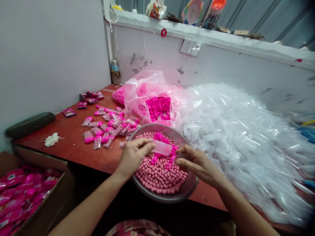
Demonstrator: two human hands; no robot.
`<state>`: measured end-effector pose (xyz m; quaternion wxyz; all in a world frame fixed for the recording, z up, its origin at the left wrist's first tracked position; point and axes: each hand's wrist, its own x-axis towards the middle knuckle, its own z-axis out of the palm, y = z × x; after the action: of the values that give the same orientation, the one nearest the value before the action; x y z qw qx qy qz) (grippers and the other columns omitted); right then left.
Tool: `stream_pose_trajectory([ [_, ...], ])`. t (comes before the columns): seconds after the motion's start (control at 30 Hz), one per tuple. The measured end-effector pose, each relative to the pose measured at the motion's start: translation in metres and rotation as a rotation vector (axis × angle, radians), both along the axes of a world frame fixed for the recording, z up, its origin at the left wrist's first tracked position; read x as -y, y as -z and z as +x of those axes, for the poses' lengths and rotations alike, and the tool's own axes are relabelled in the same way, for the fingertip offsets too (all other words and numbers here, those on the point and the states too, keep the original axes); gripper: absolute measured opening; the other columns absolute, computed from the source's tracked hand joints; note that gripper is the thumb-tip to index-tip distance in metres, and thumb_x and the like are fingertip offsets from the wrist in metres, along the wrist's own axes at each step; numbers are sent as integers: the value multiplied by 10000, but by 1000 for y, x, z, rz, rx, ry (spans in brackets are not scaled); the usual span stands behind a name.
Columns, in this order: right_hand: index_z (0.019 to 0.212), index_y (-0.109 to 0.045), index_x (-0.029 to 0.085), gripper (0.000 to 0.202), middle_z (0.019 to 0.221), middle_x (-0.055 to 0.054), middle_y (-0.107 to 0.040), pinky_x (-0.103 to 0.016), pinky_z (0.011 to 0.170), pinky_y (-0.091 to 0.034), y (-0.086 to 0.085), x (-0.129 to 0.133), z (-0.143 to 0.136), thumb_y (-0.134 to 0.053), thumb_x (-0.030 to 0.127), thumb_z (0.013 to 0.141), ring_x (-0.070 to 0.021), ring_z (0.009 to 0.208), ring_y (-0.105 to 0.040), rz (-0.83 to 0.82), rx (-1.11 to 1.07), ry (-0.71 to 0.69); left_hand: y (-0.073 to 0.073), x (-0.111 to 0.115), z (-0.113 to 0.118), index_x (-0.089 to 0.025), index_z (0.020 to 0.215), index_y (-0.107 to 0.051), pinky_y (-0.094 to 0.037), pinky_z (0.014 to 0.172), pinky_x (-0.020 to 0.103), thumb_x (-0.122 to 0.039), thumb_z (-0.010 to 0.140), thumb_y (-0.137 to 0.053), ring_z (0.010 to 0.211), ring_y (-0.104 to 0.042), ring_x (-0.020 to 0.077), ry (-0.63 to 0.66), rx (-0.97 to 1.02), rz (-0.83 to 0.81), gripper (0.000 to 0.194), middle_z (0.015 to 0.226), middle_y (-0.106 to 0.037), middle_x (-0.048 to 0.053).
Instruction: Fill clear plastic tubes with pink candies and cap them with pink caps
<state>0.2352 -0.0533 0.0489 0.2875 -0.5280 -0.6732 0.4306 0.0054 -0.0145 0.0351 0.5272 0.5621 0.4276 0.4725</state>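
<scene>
Above the metal bowl, my left hand pinches one end of a translucent plastic sleeve, which lies almost level. At its other end is my right hand, thumb and forefinger parted, with no clear grip on anything. Round pink beads fill much of the bowl. Bright pink plastic pieces with ring-like ends lie on the beads, beneath the sleeve and close to my right fingertips.
Filled bead packs lie left of the bowl on the red table. Behind stands a pink bag of plastic parts. Clear sleeves heap up at right. A carton of pink packages stands lower left.
</scene>
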Motion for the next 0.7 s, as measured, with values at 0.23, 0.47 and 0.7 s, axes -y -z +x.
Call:
stream_pose_trajectory([
  [0.23, 1037, -511, 193, 321, 858, -45, -601, -337, 699, -498, 9, -9, -1, -507, 439, 832, -182, 769, -596, 67, 98, 59, 4, -20, -8, -101, 831, -671, -553, 601, 256, -335, 708, -670, 636, -652, 159, 17, 89, -76, 265, 717, -660, 35],
  [0.47, 1151, -523, 203, 452, 1119, -84, -594, -355, 859, -467, 2, -26, -22, -631, 402, 760, -220, 1012, -566, 195, -11, 3, 10, -10, 8, -104, 832, -667, -546, 594, 267, -325, 729, -646, 617, -637, 157, 155, 70, -94, 245, 722, -654, 40],
  [0.7, 808, -620, 133, 257, 658, -10, -604, -226, 592, -463, -11, -16, -35, -600, 389, 789, -127, 633, -581, -12, -108, -40, 0, 1, 10, -122, 807, -702, -501, 549, 231, -312, 740, -642, 559, -595, 132, 69, -55, 33, 210, 662, -662, 35],
])
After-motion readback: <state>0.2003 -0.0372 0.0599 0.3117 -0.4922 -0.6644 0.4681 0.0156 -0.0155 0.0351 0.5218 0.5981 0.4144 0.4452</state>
